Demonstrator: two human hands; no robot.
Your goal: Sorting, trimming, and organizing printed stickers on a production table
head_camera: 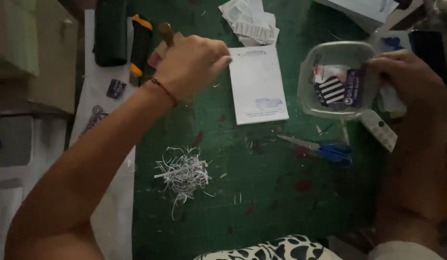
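- While your left hand point(192, 62) is closing into a fist around a brown wooden handle point(166, 32), only the rounded top of that handle is showing above your knuckles; whatever is at its lower end is hidden, so I cannot tell what tool it is.
- You are holding that fist just left of the white rectangular notepad point(257, 84), above the dark green cutting mat point(262, 192), which is taking the wear instead of the surface under it.
- Your right hand point(406, 79) is curling its fingers over the right rim of the clear plastic tub point(336, 79), gripping it so it sits steady to the right of the notepad; small printed stickers, one striped black and white, are lying inside.
- Blue-handled scissors point(324, 149) are lying closed below the tub, down and to the right of the notepad, within easy reach of your right hand.
- A tangle of thin white paper trimmings point(182, 173) is sitting below and left of the notepad, seemingly pushed aside to keep the middle of the mat free.
- An orange and black utility knife point(139, 48) is resting well left of the notepad, beyond your left fist.
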